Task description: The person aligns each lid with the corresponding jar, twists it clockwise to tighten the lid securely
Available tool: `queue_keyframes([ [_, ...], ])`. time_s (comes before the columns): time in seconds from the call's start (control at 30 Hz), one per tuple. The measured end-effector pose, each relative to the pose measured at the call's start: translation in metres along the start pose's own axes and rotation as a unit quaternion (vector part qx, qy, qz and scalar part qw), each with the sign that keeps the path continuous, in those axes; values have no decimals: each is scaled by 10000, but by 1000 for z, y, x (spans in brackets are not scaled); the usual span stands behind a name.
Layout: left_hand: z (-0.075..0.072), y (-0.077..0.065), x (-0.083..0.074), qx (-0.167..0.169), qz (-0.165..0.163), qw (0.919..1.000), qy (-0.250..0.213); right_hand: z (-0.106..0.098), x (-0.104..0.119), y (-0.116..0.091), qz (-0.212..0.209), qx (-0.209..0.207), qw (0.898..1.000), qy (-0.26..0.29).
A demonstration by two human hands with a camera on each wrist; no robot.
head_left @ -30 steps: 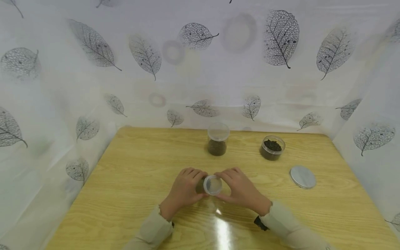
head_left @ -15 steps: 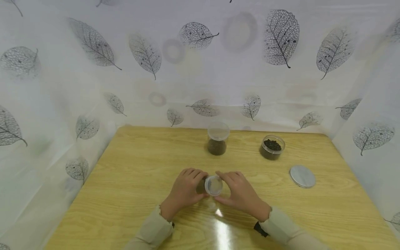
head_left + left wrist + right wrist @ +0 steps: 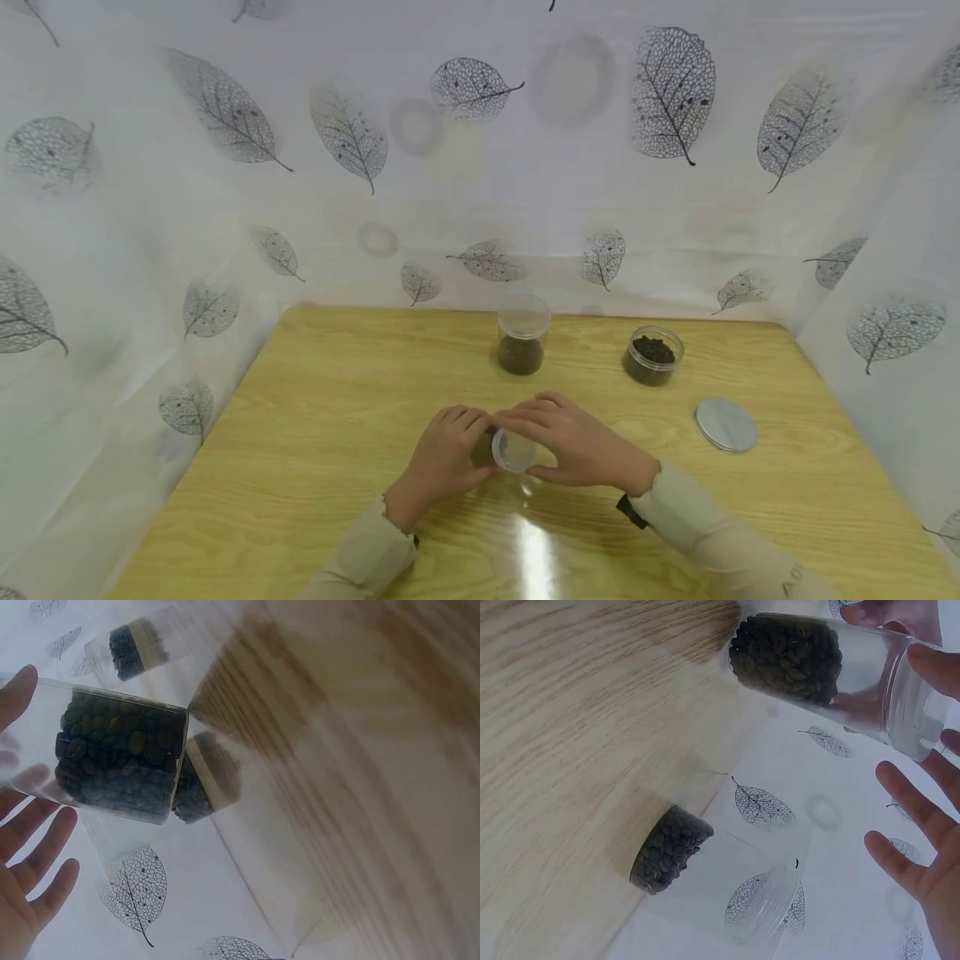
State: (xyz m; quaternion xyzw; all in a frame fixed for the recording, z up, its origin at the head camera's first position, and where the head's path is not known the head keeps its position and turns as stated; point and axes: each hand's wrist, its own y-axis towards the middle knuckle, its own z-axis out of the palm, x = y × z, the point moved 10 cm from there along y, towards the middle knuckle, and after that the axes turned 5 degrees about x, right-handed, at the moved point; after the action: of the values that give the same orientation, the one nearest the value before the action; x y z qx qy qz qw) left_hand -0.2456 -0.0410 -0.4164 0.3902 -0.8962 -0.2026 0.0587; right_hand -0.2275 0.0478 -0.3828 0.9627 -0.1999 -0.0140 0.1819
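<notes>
My left hand [image 3: 447, 450] holds a clear jar of dark coffee beans [image 3: 124, 750] between thumb and fingers, low over the wood-grain table. In the head view the jar leans toward my right hand. A clear lid [image 3: 516, 451] covers its mouth. My right hand [image 3: 573, 442] grips that lid, the thumb on one side and the forefinger round the other. In the right wrist view its other fingers [image 3: 907, 795] stand spread away from the jar. Part of the lid's rim is hidden by my right fingers.
Behind my hands stands another lidded jar of beans [image 3: 521, 353]. To its right is a low uncovered jar of beans [image 3: 651, 357]. A silver round lid [image 3: 726, 424] lies on the table [image 3: 322, 433] at right. Leaf-print curtains [image 3: 525, 183] surround the table.
My right hand has shifted its hold on the lid; its fingers now reach farther over the far side. The left hand and the jar have hardly moved.
</notes>
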Motion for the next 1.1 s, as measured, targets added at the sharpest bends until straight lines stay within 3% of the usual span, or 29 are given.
queue_keyframes([
  [0.33,1,1,1,80,-60,9999,-65,-1,5,4,-132,25,9997,-180],
  [1.1,-2,0,-1,-80,-41,9999,-125,-2,5,-11,1191,-951,9867,-557],
])
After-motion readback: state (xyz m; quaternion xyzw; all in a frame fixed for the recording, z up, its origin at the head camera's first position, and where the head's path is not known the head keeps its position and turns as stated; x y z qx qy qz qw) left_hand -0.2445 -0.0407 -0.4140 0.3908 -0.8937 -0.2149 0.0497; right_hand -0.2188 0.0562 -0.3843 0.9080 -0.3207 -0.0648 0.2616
